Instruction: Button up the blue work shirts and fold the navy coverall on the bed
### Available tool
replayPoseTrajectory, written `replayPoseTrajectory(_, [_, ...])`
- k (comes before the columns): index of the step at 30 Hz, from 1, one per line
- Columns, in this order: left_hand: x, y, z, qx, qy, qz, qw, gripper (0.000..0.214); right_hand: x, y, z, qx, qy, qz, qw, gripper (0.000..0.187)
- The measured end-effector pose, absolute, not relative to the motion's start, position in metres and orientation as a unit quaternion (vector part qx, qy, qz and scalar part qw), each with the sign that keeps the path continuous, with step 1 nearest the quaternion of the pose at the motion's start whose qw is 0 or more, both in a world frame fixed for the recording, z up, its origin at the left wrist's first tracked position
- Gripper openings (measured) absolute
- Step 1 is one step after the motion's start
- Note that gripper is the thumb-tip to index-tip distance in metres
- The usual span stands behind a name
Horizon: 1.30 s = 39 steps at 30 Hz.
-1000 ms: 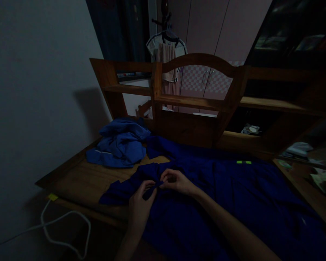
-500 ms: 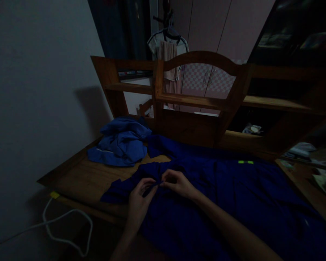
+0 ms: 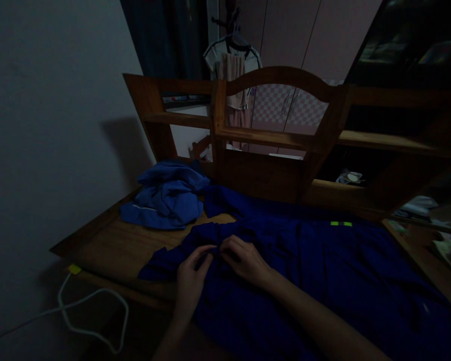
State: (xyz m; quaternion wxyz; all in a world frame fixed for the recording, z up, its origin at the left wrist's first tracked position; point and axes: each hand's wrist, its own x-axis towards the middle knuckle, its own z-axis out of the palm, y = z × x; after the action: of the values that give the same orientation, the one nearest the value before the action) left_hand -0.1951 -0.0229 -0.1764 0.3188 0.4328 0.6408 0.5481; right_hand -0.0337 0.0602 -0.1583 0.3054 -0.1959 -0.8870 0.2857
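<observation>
A dark blue garment (image 3: 274, 296), probably a jacket or work shirt, lies spread over the wooden surface, with a yellow-green strip near its far right. My left hand (image 3: 193, 271) pinches a fold of its cloth between thumb and fingers. Right beside it, my right hand (image 3: 244, 258) has its fingers curled onto the same spot of the garment, fingertips nearly meeting those of the left. Dim light and the fingers hide the small detail between them.
A crumpled lighter blue garment (image 3: 169, 195) lies at the back left on the wooden board (image 3: 116, 250). Behind stands a wooden headboard with shelves (image 3: 263, 135). A white cord (image 3: 93, 331) hangs at the front left, near the wall (image 3: 60, 125).
My right hand's fingers have curled further in and the hand has turned slightly over the cloth. My left hand has shifted a little left. The garment stays in place.
</observation>
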Motion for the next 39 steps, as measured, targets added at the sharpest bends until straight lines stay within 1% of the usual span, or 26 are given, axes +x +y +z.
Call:
replayPoseTrajectory(2, [-0.194, -0.024, -0.170, 0.442, 0.645, 0.540, 0.312, 0.027, -0.032, 0.060, -0.155, -0.200, -0.895, 0.266, 0.296, 0.019])
replayPoseTrajectory(5, [-0.191, -0.027, -0.162, 0.406, 0.628, 0.585, 0.314, 0.033, -0.031, 0.058, -0.149, -0.195, -0.904, 0.249, 0.287, 0.030])
replayPoseTrajectory(9, [-0.189, -0.029, -0.163, 0.285, 0.553, 0.678, 0.392, 0.036, -0.031, 0.056, -0.149, -0.179, -0.917, 0.234, 0.269, 0.042])
replayPoseTrajectory(13, [-0.204, -0.030, -0.170, 0.144, 0.442, 0.736, 0.492, 0.028, -0.029, 0.060, -0.152, -0.186, -0.926, 0.194, 0.266, 0.042])
replayPoseTrajectory(15, [-0.218, -0.033, -0.173, 0.102, 0.367, 0.747, 0.545, 0.026, -0.025, 0.066, -0.146, -0.196, -0.934, 0.141, 0.264, 0.041])
replayPoseTrajectory(18, [-0.238, -0.037, -0.176, 0.066, 0.294, 0.761, 0.575, 0.023, -0.011, 0.080, -0.122, -0.234, -0.945, 0.030, 0.226, 0.042])
replayPoseTrajectory(20, [-0.247, -0.040, -0.179, 0.041, 0.291, 0.765, 0.573, 0.022, 0.005, 0.090, -0.104, -0.308, -0.931, -0.023, 0.197, 0.039])
replayPoseTrajectory(22, [-0.252, -0.043, -0.180, 0.021, 0.295, 0.768, 0.569, 0.016, 0.028, 0.098, -0.094, -0.400, -0.903, -0.039, 0.153, 0.039])
replayPoseTrajectory(23, [-0.253, -0.044, -0.180, 0.017, 0.294, 0.769, 0.567, 0.014, 0.041, 0.100, -0.093, -0.441, -0.890, -0.032, 0.113, 0.043])
replayPoseTrajectory(26, [-0.254, -0.046, -0.180, 0.030, 0.299, 0.766, 0.568, 0.012, 0.078, 0.099, -0.101, -0.508, -0.858, 0.036, -0.062, 0.073])
replayPoseTrajectory(27, [-0.254, -0.047, -0.180, 0.044, 0.306, 0.766, 0.564, 0.014, 0.088, 0.096, -0.105, -0.513, -0.850, 0.059, -0.106, 0.081])
replayPoseTrajectory(29, [-0.254, -0.049, -0.180, 0.078, 0.322, 0.764, 0.553, 0.018, 0.103, 0.087, -0.111, -0.511, -0.843, 0.079, -0.148, 0.088])
replayPoseTrajectory(31, [-0.254, -0.050, -0.180, 0.101, 0.332, 0.763, 0.545, 0.021, 0.110, 0.076, -0.114, -0.502, -0.849, 0.058, -0.154, 0.086])
replayPoseTrajectory(35, [-0.254, -0.048, -0.181, 0.133, 0.338, 0.757, 0.543, 0.031, 0.105, 0.056, -0.114, -0.476, -0.868, -0.007, -0.141, 0.062])
replayPoseTrajectory(39, [-0.248, -0.050, -0.175, 0.172, 0.320, 0.759, 0.540, 0.047, 0.104, 0.054, -0.099, -0.462, -0.880, -0.044, -0.103, 0.061])
